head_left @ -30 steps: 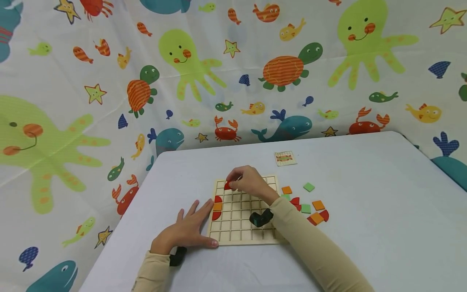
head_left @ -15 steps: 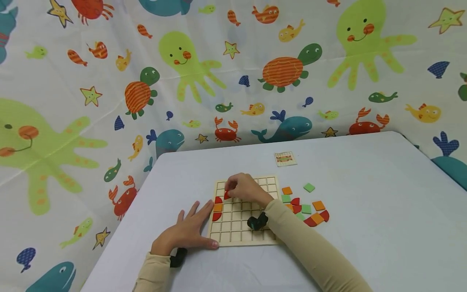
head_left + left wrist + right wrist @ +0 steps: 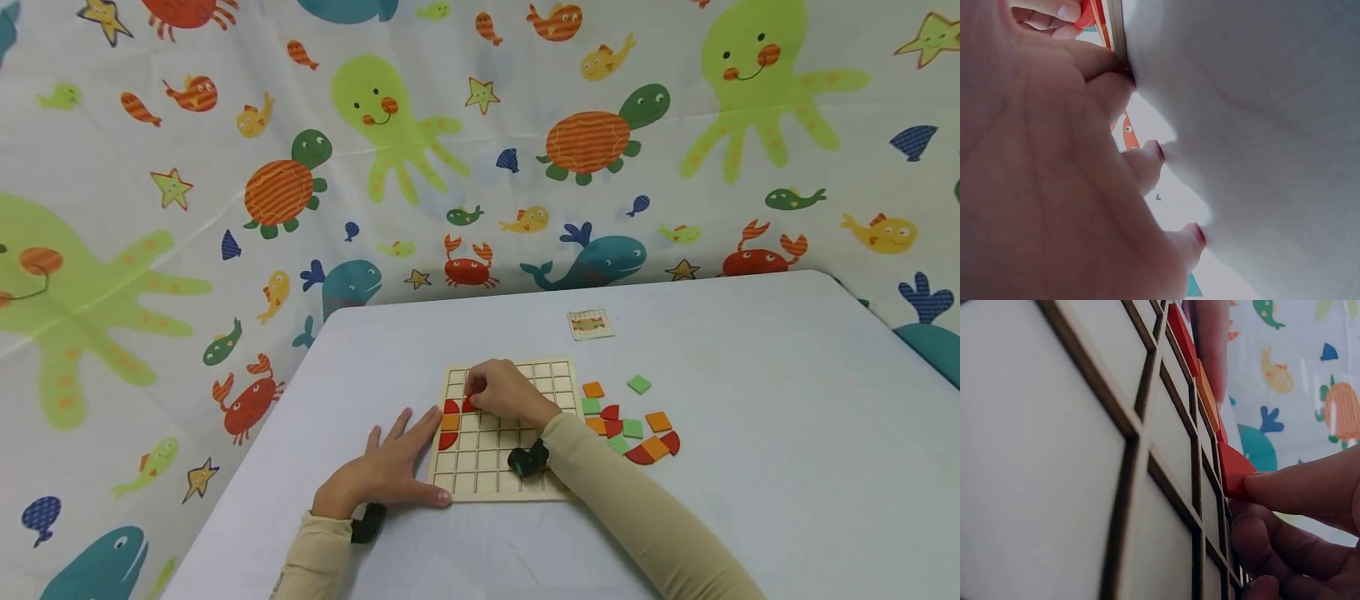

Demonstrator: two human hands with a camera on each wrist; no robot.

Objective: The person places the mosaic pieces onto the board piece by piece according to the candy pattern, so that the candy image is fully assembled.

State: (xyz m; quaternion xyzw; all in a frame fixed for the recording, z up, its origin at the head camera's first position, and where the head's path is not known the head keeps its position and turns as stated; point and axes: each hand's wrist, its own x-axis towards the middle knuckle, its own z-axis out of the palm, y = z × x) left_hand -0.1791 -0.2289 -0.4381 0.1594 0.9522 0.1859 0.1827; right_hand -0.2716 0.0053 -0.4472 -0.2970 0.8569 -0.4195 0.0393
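A pale wooden grid board [image 3: 487, 482] lies on the white table. Along its left column sit a red quarter-round tile [image 3: 451, 407], an orange square tile [image 3: 450, 422] and a second red tile [image 3: 447, 440]. My right hand [image 3: 508, 392] pinches another red quarter-round tile [image 3: 1234, 472] between thumb and fingers, low over a cell in the column beside them. My left hand [image 3: 397, 467] lies with fingers spread at the board's left edge, thumb by the near left corner. In the left wrist view its fingertips [image 3: 1194, 234] press on the table.
Several loose orange, green and red tiles [image 3: 632, 428] lie right of the board, partly behind the right forearm. A small pattern card [image 3: 591, 324] rests farther back. A cloth printed with sea animals [image 3: 465, 117] hangs behind the table.
My right hand has moved slightly toward me with the red tile, from the board's far rows to beside the upper red tile. The left hand stays in place.
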